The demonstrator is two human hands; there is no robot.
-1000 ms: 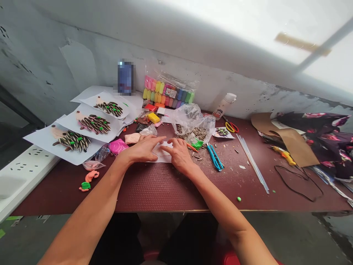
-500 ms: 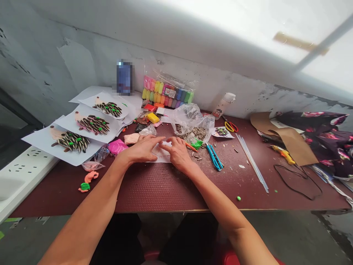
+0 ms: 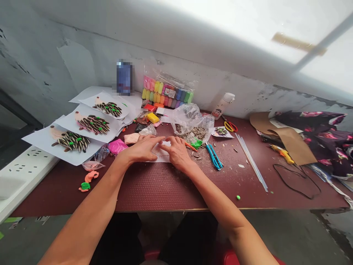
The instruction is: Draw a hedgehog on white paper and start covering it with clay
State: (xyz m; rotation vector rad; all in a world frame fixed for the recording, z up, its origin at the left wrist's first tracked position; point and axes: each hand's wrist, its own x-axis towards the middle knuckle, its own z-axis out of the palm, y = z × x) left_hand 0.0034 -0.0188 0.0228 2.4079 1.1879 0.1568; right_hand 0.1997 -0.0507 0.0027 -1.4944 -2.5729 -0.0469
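My left hand (image 3: 142,148) lies over the left side of a small white paper (image 3: 160,156), its fingers stretched out and thumb apart. From the right, my right hand (image 3: 178,151) bends over the same paper, index finger reaching toward the left fingertips. Faint reddish marks show on the paper between the hands. Whatever lies under the fingertips is hidden. Beside my right hand are an orange pointed thing (image 3: 191,146) and a clear plastic bag (image 3: 187,114) with striped sunflower seeds (image 3: 199,132). Pale pink clay (image 3: 131,138) sits just behind my left hand.
Sheets with seed hedgehogs (image 3: 73,141) lie left, near a white power strip (image 3: 30,165). Coloured clay packs (image 3: 168,92) and a white bottle (image 3: 223,105) stand behind. Rightward are a teal-handled tool (image 3: 214,157), scissors (image 3: 230,126), glue sticks (image 3: 252,163) and a glue gun (image 3: 284,154).
Both hands stay over the paper in nearly the same pose. The view has shifted very slightly.
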